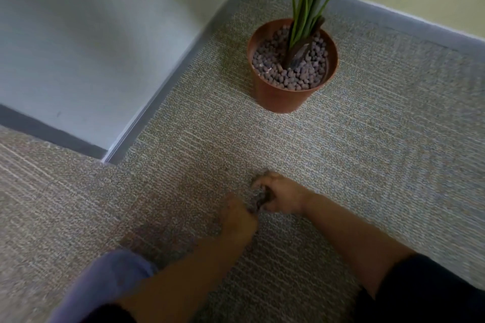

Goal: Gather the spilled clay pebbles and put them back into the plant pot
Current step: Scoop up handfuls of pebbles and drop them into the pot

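Both hands on carpet [367,139] | right hand [284,195] cups pebbles [263,198] | left hand [240,217] blurred

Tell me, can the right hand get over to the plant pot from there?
Probably yes. Only bare carpet lies between the right hand and the plant pot, and its top is open beside the stems.

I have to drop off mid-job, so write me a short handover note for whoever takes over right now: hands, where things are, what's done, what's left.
Right hand: low over the carpet, fingers curled round a dark clump of pebbles.
Left hand: beside it, fingers curled towards the same clump; the blur hides whether it holds any.
Plant pot: upright on the carpet ahead, near the wall corner, surface already covered in pebbles.
Done: the loose pebbles seem gathered; I see no others on the carpet.
Left: carry the handful to the pot, drop it in, then check the carpet again.
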`<state>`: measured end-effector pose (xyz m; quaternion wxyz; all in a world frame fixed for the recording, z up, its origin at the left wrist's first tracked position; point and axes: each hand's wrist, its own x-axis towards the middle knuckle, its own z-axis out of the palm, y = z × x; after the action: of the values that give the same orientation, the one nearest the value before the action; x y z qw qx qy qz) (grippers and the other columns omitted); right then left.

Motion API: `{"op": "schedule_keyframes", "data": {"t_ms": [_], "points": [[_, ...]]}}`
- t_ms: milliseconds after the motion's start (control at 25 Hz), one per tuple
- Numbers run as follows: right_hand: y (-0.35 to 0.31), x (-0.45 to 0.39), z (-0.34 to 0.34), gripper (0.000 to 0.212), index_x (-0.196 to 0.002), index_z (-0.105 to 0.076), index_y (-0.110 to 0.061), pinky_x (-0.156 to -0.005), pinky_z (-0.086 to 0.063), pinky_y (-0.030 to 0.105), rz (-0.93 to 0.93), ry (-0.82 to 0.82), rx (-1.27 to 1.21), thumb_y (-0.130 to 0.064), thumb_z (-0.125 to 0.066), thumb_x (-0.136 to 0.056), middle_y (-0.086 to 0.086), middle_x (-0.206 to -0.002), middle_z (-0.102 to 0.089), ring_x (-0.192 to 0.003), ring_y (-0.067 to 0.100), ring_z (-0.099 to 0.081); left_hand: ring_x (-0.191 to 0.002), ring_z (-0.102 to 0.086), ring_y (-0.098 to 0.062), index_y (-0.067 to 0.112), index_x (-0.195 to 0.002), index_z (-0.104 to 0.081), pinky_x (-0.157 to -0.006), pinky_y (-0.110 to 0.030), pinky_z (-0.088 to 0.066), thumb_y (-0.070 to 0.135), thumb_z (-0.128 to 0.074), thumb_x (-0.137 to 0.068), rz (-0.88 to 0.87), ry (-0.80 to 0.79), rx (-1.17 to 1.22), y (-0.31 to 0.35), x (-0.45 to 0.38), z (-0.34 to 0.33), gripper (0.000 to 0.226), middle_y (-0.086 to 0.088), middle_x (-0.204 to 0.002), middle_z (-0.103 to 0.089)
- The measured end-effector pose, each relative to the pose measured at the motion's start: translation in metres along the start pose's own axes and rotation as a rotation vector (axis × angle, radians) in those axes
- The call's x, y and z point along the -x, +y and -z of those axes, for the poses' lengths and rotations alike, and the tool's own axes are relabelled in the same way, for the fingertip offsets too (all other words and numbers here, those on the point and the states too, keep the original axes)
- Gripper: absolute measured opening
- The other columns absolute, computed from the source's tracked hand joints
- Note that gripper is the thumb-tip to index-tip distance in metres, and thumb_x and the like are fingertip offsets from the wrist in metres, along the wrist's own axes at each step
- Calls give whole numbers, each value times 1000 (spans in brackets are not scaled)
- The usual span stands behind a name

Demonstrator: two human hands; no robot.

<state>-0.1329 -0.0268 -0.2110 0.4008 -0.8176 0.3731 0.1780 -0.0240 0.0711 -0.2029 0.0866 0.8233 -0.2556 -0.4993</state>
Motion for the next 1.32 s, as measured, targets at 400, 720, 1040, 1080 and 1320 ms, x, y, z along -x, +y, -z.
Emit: {"op": "schedule_keyframes", "data": {"t_ms": [400, 720, 1040, 1080, 1320], "points": [[-11, 6, -37, 35, -114, -50, -15, -84, -47, 35, -105, 160, 40, -18, -62, -81, 12, -124, -41, -103, 33, -59, -105, -57, -38, 10, -122, -40, -87, -43, -47, 14, -54, -87, -303, 101, -311, -4, -12, -12, 38, -17, -128, -40], [-10, 3, -31, 17, -96, -65, -8, -84, -46, 27, -147, 202, -140, -5, -62, -79, 14, -115, -52, -97, 29, -61, -107, -53, -32, 4, -109, -48, -90, -37, -39, 2, -49, -84, -364, 139, -211, -11, -16, -14, 25, -17, -121, -47], [-3, 2, -26, 19, -97, -72, -4, -72, -38, 18, -149, 201, -218, -5, -66, -79, 14, -103, -69, -94, 26, -63, -100, -56, -33, -2, -95, -59, -85, -34, -39, -3, -53, -80, -336, 145, -107, -11, -23, -7, 17, -23, -104, -59], [-2, 2, -26, 19, -97, -71, -4, -69, -35, 16, -153, 207, -232, -4, -65, -79, 15, -103, -70, -92, 25, -64, -100, -55, -32, -2, -94, -60, -86, -32, -37, -3, -53, -79, -337, 145, -124, -11, -25, -5, 16, -22, -104, -59], [-6, 0, -27, 25, -98, -66, -3, -75, -44, 22, -147, 202, -250, -7, -73, -74, 15, -103, -68, -93, 27, -64, -99, -57, -30, -2, -92, -65, -82, -26, -35, 2, -61, -79, -344, 138, -134, -9, -34, 3, 14, -19, -100, -59]]}}
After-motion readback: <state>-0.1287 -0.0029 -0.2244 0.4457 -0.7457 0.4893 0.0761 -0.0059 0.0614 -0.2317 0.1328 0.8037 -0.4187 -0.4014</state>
